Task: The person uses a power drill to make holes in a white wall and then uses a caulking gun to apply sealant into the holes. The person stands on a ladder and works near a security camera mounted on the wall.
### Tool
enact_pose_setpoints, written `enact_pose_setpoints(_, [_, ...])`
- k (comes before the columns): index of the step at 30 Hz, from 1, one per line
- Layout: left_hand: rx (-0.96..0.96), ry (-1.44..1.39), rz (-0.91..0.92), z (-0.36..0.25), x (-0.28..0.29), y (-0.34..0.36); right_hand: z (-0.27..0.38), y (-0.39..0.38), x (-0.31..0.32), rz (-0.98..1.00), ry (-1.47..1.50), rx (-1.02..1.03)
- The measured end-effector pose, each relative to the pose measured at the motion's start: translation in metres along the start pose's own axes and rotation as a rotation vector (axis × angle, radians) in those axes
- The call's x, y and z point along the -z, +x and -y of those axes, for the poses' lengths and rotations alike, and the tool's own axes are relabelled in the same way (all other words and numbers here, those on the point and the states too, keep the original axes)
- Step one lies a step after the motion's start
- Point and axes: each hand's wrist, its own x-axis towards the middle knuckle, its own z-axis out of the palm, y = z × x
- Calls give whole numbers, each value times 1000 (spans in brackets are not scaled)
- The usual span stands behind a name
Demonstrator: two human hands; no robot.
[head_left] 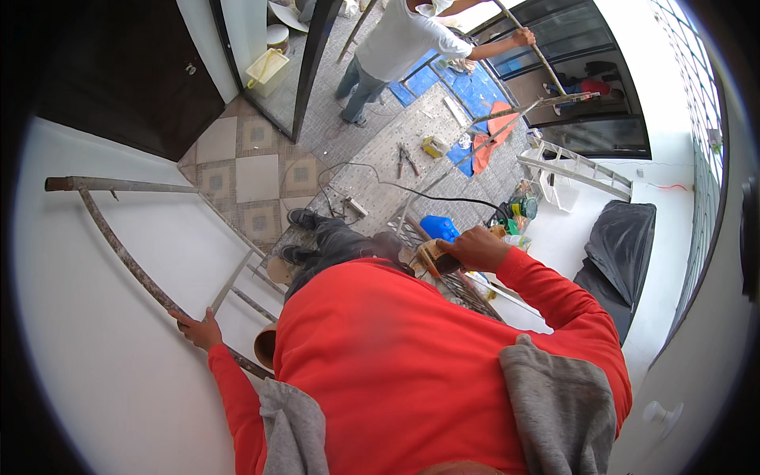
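Observation:
My left hand [198,328] is closed around the rusty metal frame [131,252] that stands along the white wall at lower left. My right hand [475,252] grips a tan-and-dark object [435,257] at my right side, too hidden to name. A blue plastic jug [438,227] sits just beyond it, beside metal bars and clutter. My legs [324,245] in dark trousers show below my red top.
A co-worker [396,43] in a white shirt holds metal tubing ahead. A wooden board [396,174] carries pliers [408,158] and a cord. Blue tarp [467,87], an aluminium ladder [570,170] and black sheeting [617,261] lie rightward; a dark door [119,71] is at left.

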Motion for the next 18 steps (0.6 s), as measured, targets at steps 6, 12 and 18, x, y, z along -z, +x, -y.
enact_pose_setpoints(6, [6, 26, -18, -1, 2, -4, -1, 6, -5, -152, -88, 108])
enact_pose_setpoints(12, [33, 61, -17, -2, 0, -4, -1, 16, -18, -10, -78, 94])
enact_pose_setpoints(18, [41, 99, -19, -3, -1, -3, 3, 29, -50, -62, -107, 32])
